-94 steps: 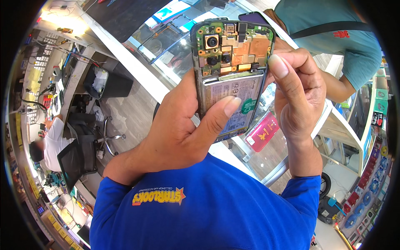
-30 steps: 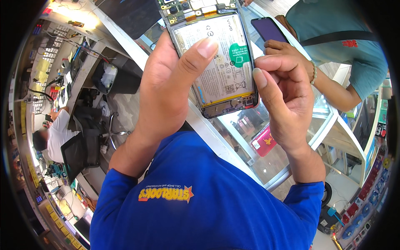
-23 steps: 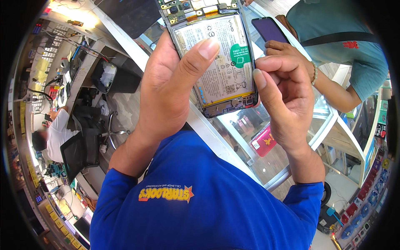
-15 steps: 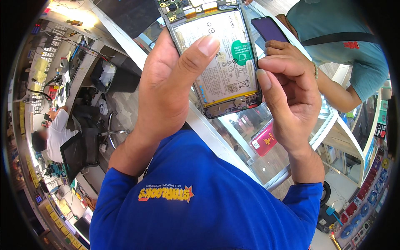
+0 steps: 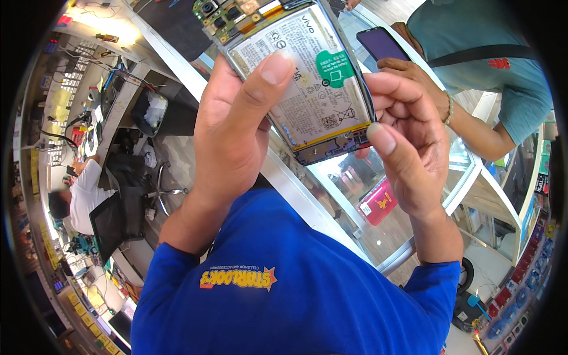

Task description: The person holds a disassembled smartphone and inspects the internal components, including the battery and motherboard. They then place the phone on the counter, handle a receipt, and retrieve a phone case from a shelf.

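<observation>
Opened smartphone [image 5: 305,89]: upper middle of frame; long axis from upper left to lower right, camera end [image 5: 234,13] uppermost.
Left hand [image 5: 228,127]: grasping left edge, thumb upon battery [image 5: 307,109].
Right hand [image 5: 414,139]: fingers half-curled at right edge; whether grasping, cannot tell.

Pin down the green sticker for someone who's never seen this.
Above the blue shirt, the left hand grips an opened phone. Its large pale battery carries the green sticker near the right edge. It's the only solid green patch there, unlike the thin dark print beside it.
</observation>
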A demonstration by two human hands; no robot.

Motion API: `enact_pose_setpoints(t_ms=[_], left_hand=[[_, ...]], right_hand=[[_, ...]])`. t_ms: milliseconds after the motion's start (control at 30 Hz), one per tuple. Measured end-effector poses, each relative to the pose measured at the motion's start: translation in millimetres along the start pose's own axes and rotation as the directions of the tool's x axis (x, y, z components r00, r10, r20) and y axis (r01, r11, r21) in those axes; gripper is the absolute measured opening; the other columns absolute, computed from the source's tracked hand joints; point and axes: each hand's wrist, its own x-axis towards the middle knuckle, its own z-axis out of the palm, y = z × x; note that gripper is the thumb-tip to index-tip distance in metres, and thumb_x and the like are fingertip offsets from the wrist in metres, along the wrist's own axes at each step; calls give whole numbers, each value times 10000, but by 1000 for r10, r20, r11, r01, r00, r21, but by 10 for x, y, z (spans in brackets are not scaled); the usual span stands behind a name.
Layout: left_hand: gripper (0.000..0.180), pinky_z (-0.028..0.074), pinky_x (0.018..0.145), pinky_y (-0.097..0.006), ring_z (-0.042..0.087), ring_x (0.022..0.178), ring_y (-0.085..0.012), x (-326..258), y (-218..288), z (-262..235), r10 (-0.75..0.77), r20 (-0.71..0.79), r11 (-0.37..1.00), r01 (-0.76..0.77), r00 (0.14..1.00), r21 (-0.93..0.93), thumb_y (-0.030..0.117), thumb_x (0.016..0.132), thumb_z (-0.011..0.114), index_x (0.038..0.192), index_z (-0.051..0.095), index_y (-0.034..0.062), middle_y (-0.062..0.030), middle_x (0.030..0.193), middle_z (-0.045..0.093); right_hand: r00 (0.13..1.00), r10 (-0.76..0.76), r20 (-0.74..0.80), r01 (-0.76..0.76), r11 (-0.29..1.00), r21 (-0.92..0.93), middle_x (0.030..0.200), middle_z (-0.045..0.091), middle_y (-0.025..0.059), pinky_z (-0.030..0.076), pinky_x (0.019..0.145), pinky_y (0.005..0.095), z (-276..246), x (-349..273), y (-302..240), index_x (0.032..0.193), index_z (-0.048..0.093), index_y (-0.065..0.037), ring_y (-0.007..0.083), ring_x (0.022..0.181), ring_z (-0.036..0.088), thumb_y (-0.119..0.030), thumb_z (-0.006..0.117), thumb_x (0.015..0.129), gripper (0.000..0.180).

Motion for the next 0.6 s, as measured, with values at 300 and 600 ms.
enact_pose_setpoints(t_ms=[300, 600], left_hand=[[440, 454, 1067, -333, 606, 1217, -143, 5, -8, -46, -36, -33, 994, 32, 999, -106, 242, 1065, 585, 1427, 448, 33, -80, 1320, 626], [390, 470, 1031, -312, 624, 1171, -125, -13, 5, -44, -12, -61, 997, 8, 998, -71, 209, 1063, 591, 1394, 484, 32, -66, 1285, 639]], right_hand=[[994, -103, -44, 102, 995, -16, 1189, 654, 147, 584, 753, 220, 76, -5, 114, 1368, 485, 39, 111, 949, 654, 10, 694, 938, 479], [986, -162, -35, 160, 986, -41, 1143, 682, 149, 585, 766, 232, 60, -2, 150, 1323, 501, 34, 117, 951, 673, 15, 694, 945, 426]])
